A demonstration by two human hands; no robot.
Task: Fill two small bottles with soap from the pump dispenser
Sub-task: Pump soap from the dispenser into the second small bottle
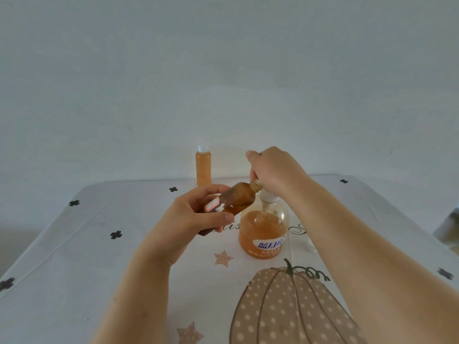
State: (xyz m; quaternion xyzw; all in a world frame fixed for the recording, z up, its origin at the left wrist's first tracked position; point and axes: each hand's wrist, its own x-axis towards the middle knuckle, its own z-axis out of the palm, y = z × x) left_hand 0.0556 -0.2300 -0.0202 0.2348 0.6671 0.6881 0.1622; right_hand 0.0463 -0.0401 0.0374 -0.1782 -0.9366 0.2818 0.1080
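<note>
At the middle of the bench (99, 244), above its pumpkin-printed cloth, we hold the small brown bottle (238, 197) in our left hand (198, 217). It is tilted, with its open threaded neck raised to the spout of the pump dispenser (263, 232). The fingers (213, 218) of that hand wrap the lower half of the bottle, thumb across the front and the others behind, near its pale label. Our right hand (275, 170) sits on top of the dispenser with its fingers curled down over the pump head, which they hide; we cannot tell how far it is pressed. The dispenser stands upright on the bench, roughly two-thirds full of orange soap. We judge it heavy enough to stay put under a straight downward push, though a sideways push could tip it. The brown bottle looks light and stiff, and any soap on its smooth wall would make it slippery. A grip low on the body, well clear of the neck, seems safest. The other small bottle (203, 167) stands capped at the far edge, well apart, already full of orange soap. A small white cap (310, 244) lies beside our right forearm.
</note>
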